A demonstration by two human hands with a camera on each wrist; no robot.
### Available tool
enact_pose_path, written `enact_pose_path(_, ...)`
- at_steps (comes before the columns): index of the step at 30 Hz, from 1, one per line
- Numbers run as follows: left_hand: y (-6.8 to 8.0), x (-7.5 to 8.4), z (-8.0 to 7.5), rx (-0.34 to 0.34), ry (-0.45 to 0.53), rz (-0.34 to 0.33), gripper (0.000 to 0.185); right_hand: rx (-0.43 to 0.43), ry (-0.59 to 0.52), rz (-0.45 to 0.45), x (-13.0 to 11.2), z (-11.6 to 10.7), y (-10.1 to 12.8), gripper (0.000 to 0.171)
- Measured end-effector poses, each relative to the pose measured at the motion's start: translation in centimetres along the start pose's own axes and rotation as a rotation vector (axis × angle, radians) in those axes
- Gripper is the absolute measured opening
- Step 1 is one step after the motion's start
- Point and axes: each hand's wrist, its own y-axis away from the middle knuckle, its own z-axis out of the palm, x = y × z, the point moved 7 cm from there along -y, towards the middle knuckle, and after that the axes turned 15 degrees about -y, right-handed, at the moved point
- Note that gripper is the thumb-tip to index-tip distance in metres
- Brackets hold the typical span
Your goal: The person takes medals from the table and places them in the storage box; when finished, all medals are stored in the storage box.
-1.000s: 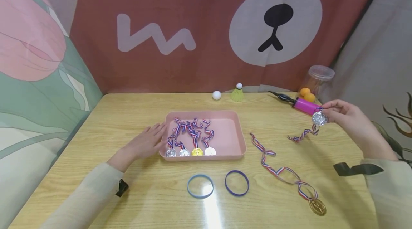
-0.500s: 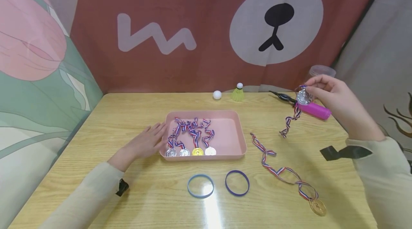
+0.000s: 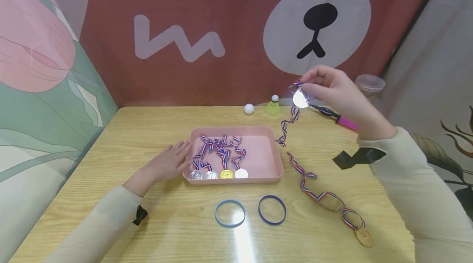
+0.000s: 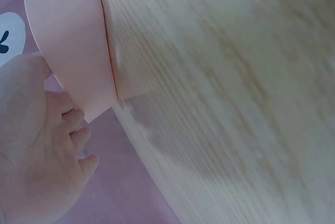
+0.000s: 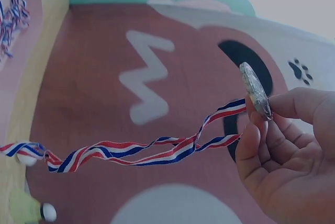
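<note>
My right hand (image 3: 338, 94) pinches a silver medal (image 3: 301, 98) between thumb and fingers, raised above the table's far side. Its red, white and blue ribbon (image 3: 284, 125) dangles beside the right end of a pink tray (image 3: 260, 156); the right wrist view shows the medal (image 5: 255, 92) edge-on. My left hand (image 3: 166, 164) rests with extended fingers against the tray's left wall, and in the left wrist view its fingers touch the tray wall (image 4: 70, 35). Inside the tray lie several ribboned medals, one of them gold (image 3: 226, 174), lined up along the near wall.
A bronze-gold medal (image 3: 364, 237) lies at the right, its ribbon stretched toward the tray. Light-blue (image 3: 230, 225) and dark-blue (image 3: 272, 223) wristbands lie in front. Behind are a white ball (image 3: 249, 109), a shuttlecock (image 3: 273, 108), a pink pump (image 3: 346, 123) and a clear jar (image 3: 369, 84).
My right hand has carried the silver medal leftward and up, from near the pump to beyond the tray's right end. The left hand has stayed at the tray.
</note>
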Motion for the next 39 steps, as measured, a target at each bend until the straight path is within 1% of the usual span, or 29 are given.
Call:
enact_pose_path(2, 0.0, 0.0, 0.1, -0.002, 0.003, 0.0, 0.058, -0.035, -0.014, -0.017, 0.1, 1.3, -0.7, 0.015)
enact_pose_path(5, 0.0, 0.0, 0.0, -0.001, 0.004, 0.001, 0.058, -0.082, -0.02, -0.014, 0.7, 3.2, -1.8, 0.015)
enact_pose_path(7, 0.0, 0.1, -0.1, 0.001, 0.002, 0.001, 0.059, -0.105, -0.047, -0.004, 1.3, 4.4, -2.5, 0.014)
enact_pose_path(11, 0.0, 0.1, -0.2, 0.006, -0.004, 0.001, 0.059, -0.138, -0.068, 0.019, 2.9, 6.7, -3.7, 0.012)
enact_pose_path(15, 0.0, 0.2, -0.3, 0.014, -0.007, 0.008, 0.058, -0.16, -0.042, 0.058, 4.9, 8.5, -4.4, 0.01)
enact_pose_path(22, 0.3, 0.5, -0.6, 0.01, -0.001, 0.009, 0.057, -0.248, -0.053, 0.132, 8.4, 11.0, -4.0, 0.007)
enact_pose_path(25, 0.3, 0.4, -0.6, 0.008, 0.0, 0.005, 0.057, -0.271, -0.048, 0.139, 9.5, 11.7, -3.7, 0.007)
enact_pose_path(32, 0.2, 0.2, -0.4, 0.008, -0.006, 0.004, 0.058, -0.341, -0.055, 0.121, 10.2, 13.7, -3.2, 0.009)
enact_pose_path(36, 0.1, 0.2, -0.3, 0.007, -0.001, 0.002, 0.058, -0.382, -0.028, 0.123, 10.6, 14.7, -3.0, 0.01)
enact_pose_path(39, 0.1, 0.2, -0.3, 0.009, 0.002, 0.002, 0.058, -0.394, -0.011, 0.134, 11.2, 15.2, -3.0, 0.008)
